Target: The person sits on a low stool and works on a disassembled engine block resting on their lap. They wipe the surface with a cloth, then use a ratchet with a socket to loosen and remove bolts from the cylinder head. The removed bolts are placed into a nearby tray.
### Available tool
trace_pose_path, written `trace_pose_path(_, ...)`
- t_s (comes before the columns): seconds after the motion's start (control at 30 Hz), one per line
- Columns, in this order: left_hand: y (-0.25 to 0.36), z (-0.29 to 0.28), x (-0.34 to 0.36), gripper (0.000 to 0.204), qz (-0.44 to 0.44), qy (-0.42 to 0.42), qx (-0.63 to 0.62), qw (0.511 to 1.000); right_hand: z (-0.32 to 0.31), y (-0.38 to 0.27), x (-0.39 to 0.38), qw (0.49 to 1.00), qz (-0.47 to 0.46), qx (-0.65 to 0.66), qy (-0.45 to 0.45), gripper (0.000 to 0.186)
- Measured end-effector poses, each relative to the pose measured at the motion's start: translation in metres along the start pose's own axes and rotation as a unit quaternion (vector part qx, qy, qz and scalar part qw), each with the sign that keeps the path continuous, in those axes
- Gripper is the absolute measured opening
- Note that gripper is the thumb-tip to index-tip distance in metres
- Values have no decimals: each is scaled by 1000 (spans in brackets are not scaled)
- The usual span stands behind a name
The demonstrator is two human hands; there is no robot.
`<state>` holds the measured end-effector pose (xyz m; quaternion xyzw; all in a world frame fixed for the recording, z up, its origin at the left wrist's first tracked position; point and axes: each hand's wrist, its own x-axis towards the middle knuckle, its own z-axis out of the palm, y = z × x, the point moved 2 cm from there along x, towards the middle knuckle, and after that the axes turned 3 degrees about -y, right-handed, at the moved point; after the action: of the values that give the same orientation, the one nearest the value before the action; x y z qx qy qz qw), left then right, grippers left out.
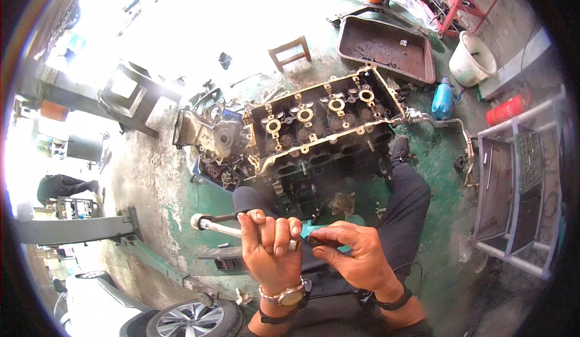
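My left hand (270, 246), with a watch at the wrist, has its fingers curled round a metal wrench (222, 227) with a round end and a long shaft pointing left. My right hand (350, 255) pinches a small dark piece (312, 241) beside the wrench's near end, close to my left fingertips. A teal object (306, 231) shows just behind my fingers; what it is I cannot tell. Beyond my knees lies an engine cylinder head (321, 123) with rows of round openings and a pale rim, next to a metal casing (214, 134).
A drain tray (386, 29), white bucket (468, 59), blue jug (441, 100) and red cylinder (507, 109) stand at upper right, a shelved cart (483, 216) at right. A small stool (290, 50) is behind. A car wheel (193, 325) is lower left, a person's dark-trousered legs (69, 186) far left.
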<state>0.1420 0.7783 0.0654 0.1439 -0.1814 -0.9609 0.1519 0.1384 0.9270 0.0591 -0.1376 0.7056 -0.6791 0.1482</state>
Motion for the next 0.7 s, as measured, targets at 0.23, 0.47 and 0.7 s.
trace_pose_path(0.23, -6, -5, -2, 38, -1, 3, 36, 999, 2, -3, -1, 998, -53, -15, -10, 26)
trace_pose_path(0.47, -14, -12, -4, 41, -13, -25, 86, 996, -4, -8, -2, 994, -53, -91, -16, 30)
trace_pose_path(0.7, -18, -19, -5, 38, 1, -5, 135, 991, -8, -7, -1, 999, 10, -41, -20, 27)
